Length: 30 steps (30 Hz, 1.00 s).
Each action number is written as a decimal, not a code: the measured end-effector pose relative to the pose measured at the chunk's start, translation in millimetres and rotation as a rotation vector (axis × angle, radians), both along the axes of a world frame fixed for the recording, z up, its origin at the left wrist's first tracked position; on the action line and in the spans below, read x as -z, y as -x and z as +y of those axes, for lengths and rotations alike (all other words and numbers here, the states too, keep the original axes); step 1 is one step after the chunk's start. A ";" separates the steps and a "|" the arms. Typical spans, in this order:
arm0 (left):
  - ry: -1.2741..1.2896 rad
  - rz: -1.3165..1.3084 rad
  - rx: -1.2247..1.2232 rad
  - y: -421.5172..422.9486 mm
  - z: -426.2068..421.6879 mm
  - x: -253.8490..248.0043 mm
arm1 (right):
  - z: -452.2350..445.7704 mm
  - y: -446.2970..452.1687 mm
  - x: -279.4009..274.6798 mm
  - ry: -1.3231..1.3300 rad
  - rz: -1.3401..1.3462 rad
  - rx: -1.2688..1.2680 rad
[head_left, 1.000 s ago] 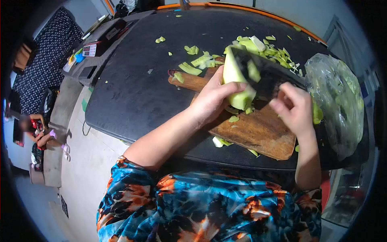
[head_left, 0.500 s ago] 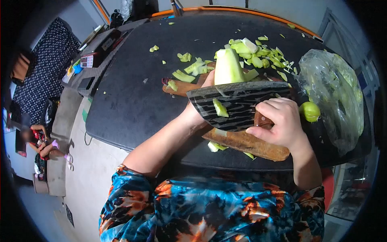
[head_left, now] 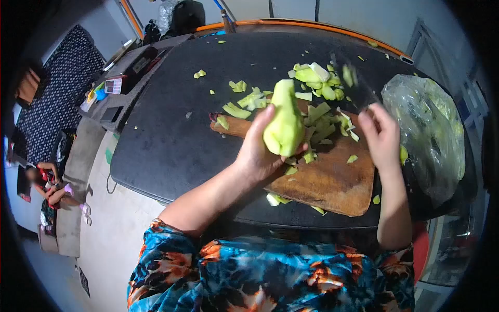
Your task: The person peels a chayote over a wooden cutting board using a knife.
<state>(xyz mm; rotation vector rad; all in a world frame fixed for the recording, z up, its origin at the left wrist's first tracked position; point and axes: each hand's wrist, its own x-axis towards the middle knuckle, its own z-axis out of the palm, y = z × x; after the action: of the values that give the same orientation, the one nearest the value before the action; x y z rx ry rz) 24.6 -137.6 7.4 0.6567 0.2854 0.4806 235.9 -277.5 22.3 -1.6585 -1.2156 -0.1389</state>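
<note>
My left hand (head_left: 253,148) is wrapped round the lower part of a peeled pale green chayote (head_left: 285,122), which stands upright above the cutting board. My right hand (head_left: 383,132) is closed on the handle of a wide-bladed knife (head_left: 359,78). The blade is smeared by motion and points up and away, with a green piece showing against it. Beneath the hands lies a wooden cutting board (head_left: 327,184). Loose slices and shavings (head_left: 321,122) cover its upper part. The knife's handle is mostly hidden by my right hand.
A heap of green peelings (head_left: 317,78) lies beyond the board on the dark table (head_left: 171,130). At the right a clear plastic bag (head_left: 429,135) holds green produce. A low bench (head_left: 122,88) with a phone and boxes adjoins the left. A person (head_left: 49,184) sits far left.
The knife has swung from flat across the board, in front of the chayote, up and away to the right. The chayote is now in plain view, and more slices show on the board.
</note>
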 end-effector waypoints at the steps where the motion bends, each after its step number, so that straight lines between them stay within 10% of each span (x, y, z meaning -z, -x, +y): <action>1: 0.086 -0.002 -0.031 -1.8 6.2 3.4 | -4.9 16.3 -8.0 0.068 -0.040 -0.053; 6: 0.226 -0.136 0.105 3.6 17.2 5.6 | -8.3 59.0 -11.0 0.070 -0.507 -0.399; 21: 0.331 -0.207 0.231 2.6 10.1 2.4 | -6.2 69.7 2.6 0.199 -0.598 -0.345; 23: -0.012 -0.012 -0.233 -7.2 -14.3 -9.3 | -0.1 55.7 1.8 0.284 -0.340 -0.174; 30: -0.077 0.035 -0.080 -10.9 -3.0 -1.7 | -8.0 15.7 -14.5 0.114 -0.031 -0.029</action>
<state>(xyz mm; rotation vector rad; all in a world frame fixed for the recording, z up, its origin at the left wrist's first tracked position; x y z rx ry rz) 35.5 -140.7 9.2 0.7309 0.3286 0.5596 220.2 -285.5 36.8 -1.7420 -1.2910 -0.0784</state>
